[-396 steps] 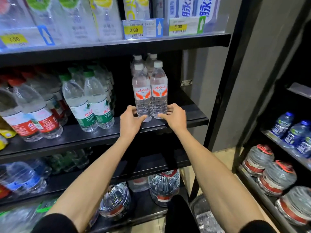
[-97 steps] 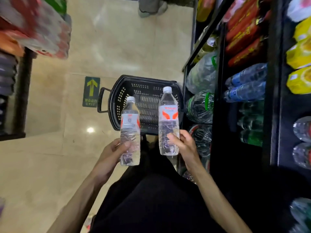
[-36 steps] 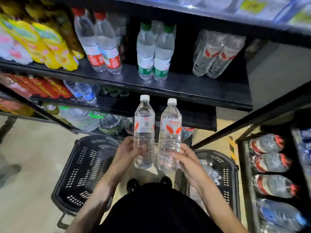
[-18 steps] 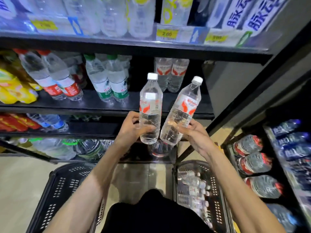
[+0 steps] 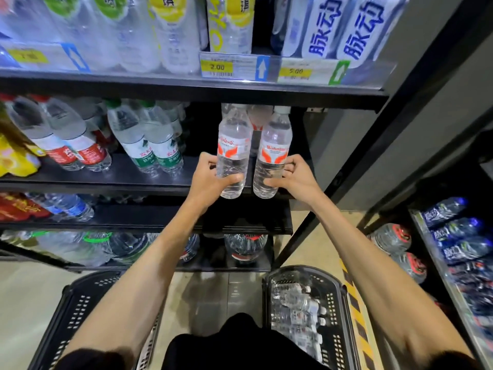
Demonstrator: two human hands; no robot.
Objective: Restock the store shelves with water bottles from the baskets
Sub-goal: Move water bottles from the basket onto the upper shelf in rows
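Note:
My left hand [image 5: 209,176] grips a clear water bottle with an orange label [image 5: 232,148], upright at the front edge of the black middle shelf [image 5: 149,180]. My right hand [image 5: 297,177] grips a second bottle of the same kind [image 5: 273,153] right beside it. Both bottle bases hang at the shelf's front lip. More bottles of this kind [image 5: 256,116] stand behind them, partly hidden. On the floor at lower right, a black basket [image 5: 337,297] holds several water bottles [image 5: 296,308].
Green-label bottles [image 5: 149,140] and red-label bottles [image 5: 69,140] stand to the left on the same shelf. A second black basket [image 5: 77,311] sits on the floor at lower left. The upper shelf [image 5: 186,86] carries price tags. Another rack [image 5: 453,249] of bottles stands to the right.
Both hands have carried the bottles up and forward from above the baskets to the middle shelf's front edge. The right bottle has gone from tilted to upright.

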